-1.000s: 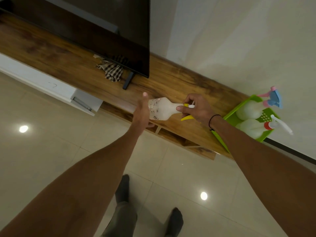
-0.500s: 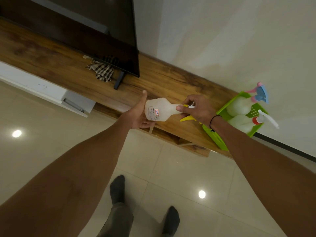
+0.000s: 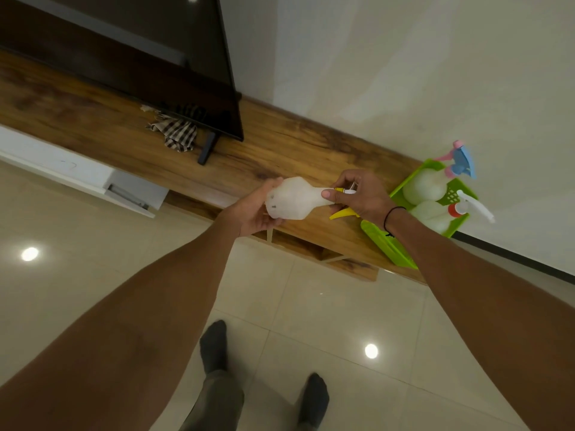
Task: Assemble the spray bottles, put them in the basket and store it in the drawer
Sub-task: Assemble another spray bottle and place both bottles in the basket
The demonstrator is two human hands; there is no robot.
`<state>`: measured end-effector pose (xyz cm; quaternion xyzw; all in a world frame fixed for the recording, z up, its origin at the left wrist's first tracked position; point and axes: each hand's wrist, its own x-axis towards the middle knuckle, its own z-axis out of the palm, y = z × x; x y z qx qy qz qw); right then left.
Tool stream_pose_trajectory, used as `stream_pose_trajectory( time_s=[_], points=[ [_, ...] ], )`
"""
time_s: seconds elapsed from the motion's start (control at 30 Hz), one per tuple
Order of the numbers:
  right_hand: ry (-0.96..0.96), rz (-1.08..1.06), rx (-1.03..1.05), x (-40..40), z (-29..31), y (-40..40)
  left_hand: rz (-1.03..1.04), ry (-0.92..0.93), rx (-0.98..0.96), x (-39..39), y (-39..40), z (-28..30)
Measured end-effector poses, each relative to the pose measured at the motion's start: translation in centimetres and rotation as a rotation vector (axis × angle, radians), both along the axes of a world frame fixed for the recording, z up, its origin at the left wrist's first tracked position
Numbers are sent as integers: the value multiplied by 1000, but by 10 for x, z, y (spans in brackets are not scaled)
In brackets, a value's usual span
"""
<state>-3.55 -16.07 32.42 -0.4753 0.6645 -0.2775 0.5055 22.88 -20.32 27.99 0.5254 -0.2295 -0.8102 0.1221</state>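
- The left hand (image 3: 253,211) holds the wide bottom of a white bottle (image 3: 292,199), with its fingers curled under and around the base.
- The right hand (image 3: 361,195) grips the yellow spray head (image 3: 342,202) at the neck of this bottle; the thumb and fingers are closed around it, and the yellow trigger sticks out below the hand.
- The bottle lies almost on its side in the air, above the front edge of the wooden table (image 3: 280,150).
- A green basket (image 3: 401,191) stands on the right end of the table, just beside the right wrist.
- 2 bottles lie inside the basket: 1 with a pink and blue spray head (image 3: 460,160) and 1 with a red and white spray head (image 3: 469,205).
- A drawer (image 3: 124,189) under the table is pulled out a little on the left.
- A checked cloth (image 3: 177,135) lies on the table near the foot of the television (image 3: 155,57).
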Motion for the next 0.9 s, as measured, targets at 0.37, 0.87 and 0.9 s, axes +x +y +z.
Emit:
stream_pose_trajectory(
  time_s=[0.37, 0.87, 0.9],
  points=[
    [-7, -19, -12, -17, 10, 14, 108, 10, 17, -27, 14, 3],
    [-44, -83, -2, -53, 24, 43, 114, 122, -87, -65, 32, 15],
    [-27, -73, 0, -57, 25, 45, 99, 139, -95, -67, 34, 15]
  ],
)
